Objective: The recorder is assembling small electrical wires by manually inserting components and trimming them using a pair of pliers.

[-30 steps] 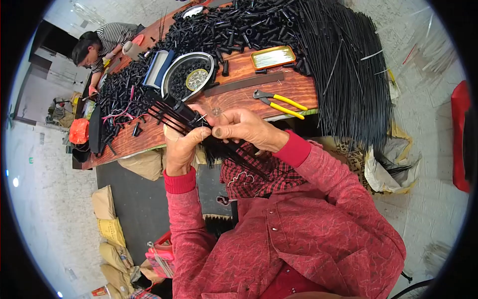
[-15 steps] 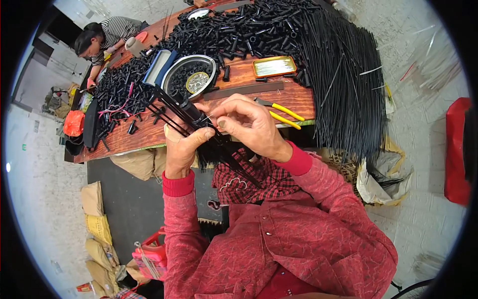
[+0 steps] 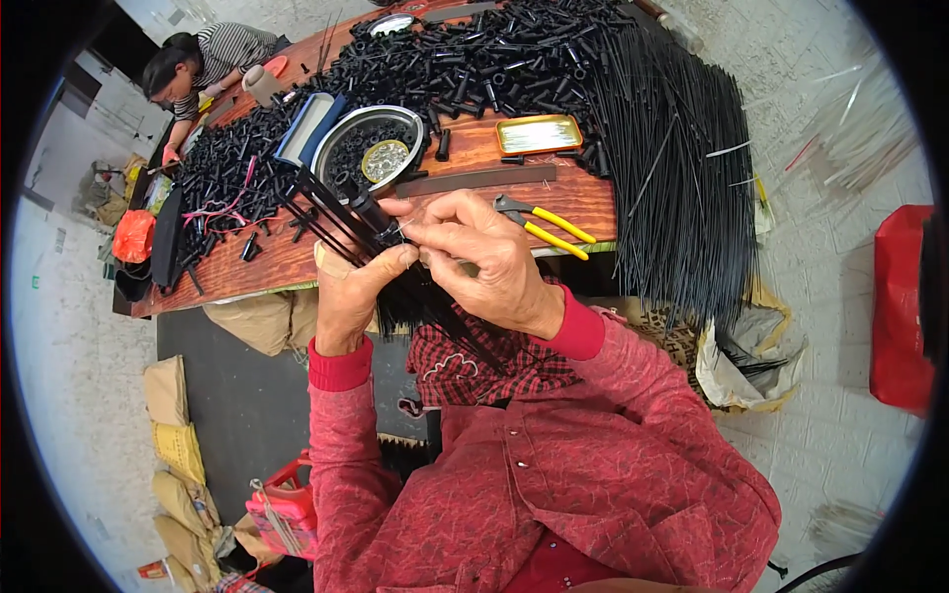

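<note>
My left hand (image 3: 348, 296) is closed around a bunch of thin black rods (image 3: 322, 219) gathered at a black tube (image 3: 368, 211), held tilted over the table's near edge. The rods' lower ends run down over my lap. My right hand (image 3: 484, 259) touches the bunch beside my left thumb, its thumb and forefinger pinched on a fine, pale wire (image 3: 403, 227) at the tube's end. Much of the wire is hidden by the fingers. Beyond my right hand lie pliers (image 3: 542, 225) with yellow handles.
Black tubular pieces (image 3: 474, 69) heap the wooden table (image 3: 583, 203). A thick sheaf of black rods (image 3: 682, 178) overhangs its right side. Near the middle are a metal bowl (image 3: 419, 133), a yellow-rimmed tray (image 3: 504, 138) and a dark flat bar (image 3: 484, 179). Another person (image 3: 213, 69) works at the far left.
My right fingers have closed in toward the end of the tube and bent lower over it. My left hand keeps its hold on the rods. The whole view has shifted slightly.
</note>
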The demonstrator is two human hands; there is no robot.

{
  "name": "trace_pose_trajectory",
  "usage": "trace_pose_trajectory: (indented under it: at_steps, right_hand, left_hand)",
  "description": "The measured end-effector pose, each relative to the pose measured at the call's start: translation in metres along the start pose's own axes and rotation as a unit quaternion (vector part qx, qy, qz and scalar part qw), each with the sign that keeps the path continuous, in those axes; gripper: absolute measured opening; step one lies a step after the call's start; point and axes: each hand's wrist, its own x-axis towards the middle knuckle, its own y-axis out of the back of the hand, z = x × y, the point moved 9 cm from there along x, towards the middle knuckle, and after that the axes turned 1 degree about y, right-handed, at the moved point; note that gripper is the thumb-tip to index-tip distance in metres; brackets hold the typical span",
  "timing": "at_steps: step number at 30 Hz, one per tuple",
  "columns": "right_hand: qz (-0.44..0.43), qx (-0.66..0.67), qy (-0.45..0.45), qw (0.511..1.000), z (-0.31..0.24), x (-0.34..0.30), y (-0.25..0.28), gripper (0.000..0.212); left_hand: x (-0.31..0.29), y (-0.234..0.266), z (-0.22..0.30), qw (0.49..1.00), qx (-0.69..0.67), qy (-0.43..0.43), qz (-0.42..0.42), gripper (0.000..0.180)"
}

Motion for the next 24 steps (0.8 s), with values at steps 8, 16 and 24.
trace_pose_trajectory:
  at_steps: [8, 16, 24]
  right_hand:
    - [-0.055, 0.108, -0.107, 0.987, 0.032, -0.004, -0.003, 0.021]
    - [-0.001, 0.141, -0.166, 0.976, 0.020, 0.005, 0.009, 0.018]
    - [0.018, -0.024, -0.057, 0.998, 0.003, 0.017, 0.021, 0.021]
  left_hand:
    - [0.000, -0.005, -0.006, 0.999, -0.037, -0.003, 0.013, 0.036]
    - [0.000, -0.005, -0.011, 0.999, -0.037, -0.009, 0.032, 0.034]
    - [0.000, -0.011, -0.007, 0.999, -0.021, -0.010, 0.031, 0.034]
